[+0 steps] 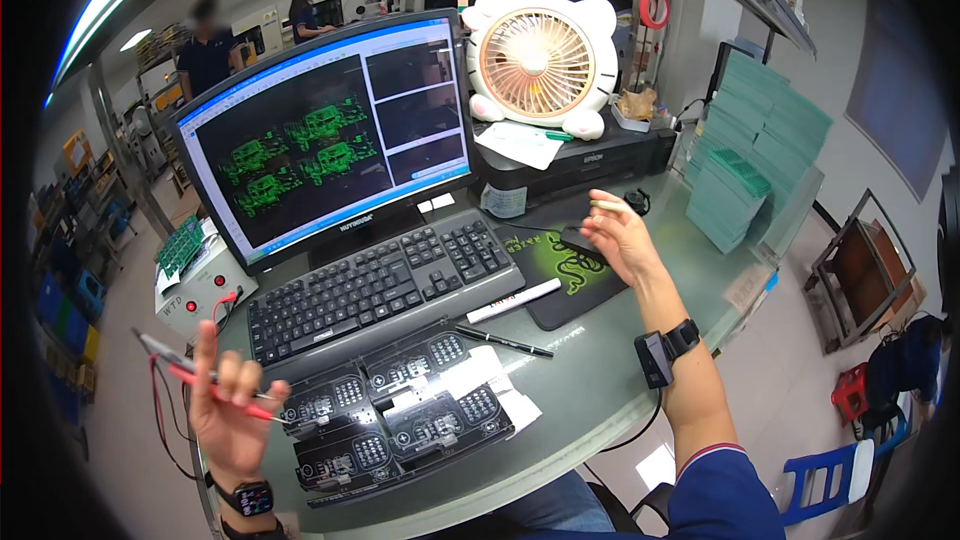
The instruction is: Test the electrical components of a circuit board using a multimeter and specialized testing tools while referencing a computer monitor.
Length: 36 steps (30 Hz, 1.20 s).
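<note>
My left hand [235, 415], at the lower left, is closed on a red test probe [235, 399] with its index finger raised. The probe's thin metal tip points right, toward a black panel [335, 460] with four-part layout of boards and white button symbols. A grey, pen-like shaft [160, 350] sticks out left of the same hand. My right hand [622, 240] is raised over the mouse pad [570, 285], by the black mouse [585, 242]. Its fingers curl in, the upper ones around something pale and thin that I cannot make out.
A keyboard [385, 280] lies beneath a monitor [330, 140] showing green board outlines. A white marker [513, 301] and a black pen [505, 341] lie near the panel. Behind are a white fan [535, 55] and a printer [580, 162]; green boards [735, 190] stand right. A control box [205, 290] stands left.
</note>
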Each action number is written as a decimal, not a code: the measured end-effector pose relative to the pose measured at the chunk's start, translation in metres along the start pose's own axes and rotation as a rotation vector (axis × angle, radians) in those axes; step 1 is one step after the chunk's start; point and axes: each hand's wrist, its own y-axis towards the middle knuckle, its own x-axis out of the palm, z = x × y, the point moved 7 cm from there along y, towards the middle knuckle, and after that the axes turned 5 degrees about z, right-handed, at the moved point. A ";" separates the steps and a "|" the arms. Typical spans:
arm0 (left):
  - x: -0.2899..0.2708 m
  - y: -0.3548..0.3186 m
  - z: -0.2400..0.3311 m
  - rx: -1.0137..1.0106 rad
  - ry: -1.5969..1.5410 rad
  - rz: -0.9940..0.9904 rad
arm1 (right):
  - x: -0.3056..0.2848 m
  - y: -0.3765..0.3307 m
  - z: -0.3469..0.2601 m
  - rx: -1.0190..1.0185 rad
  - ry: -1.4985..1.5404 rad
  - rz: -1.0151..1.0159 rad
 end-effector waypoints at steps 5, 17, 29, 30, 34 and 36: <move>0.008 0.023 -0.052 -0.221 0.170 -0.073 | -0.040 0.007 -0.007 -0.239 -0.469 0.241; -0.014 0.002 -0.075 -0.656 0.233 -0.462 | 0.010 -0.007 0.025 -0.211 -1.294 -0.147; -0.019 0.002 -0.077 -0.602 0.245 -0.471 | -0.002 -0.006 0.027 -0.479 -1.297 -0.099; -0.019 0.002 -0.077 -0.598 0.246 -0.468 | -0.005 -0.007 0.028 -0.477 -1.307 -0.082; -0.018 0.003 -0.077 -0.617 0.213 -0.450 | -0.006 -0.008 0.028 -0.458 -1.311 -0.070; -0.018 0.004 -0.078 -0.620 0.211 -0.460 | -0.006 -0.009 0.026 -0.470 -1.325 -0.069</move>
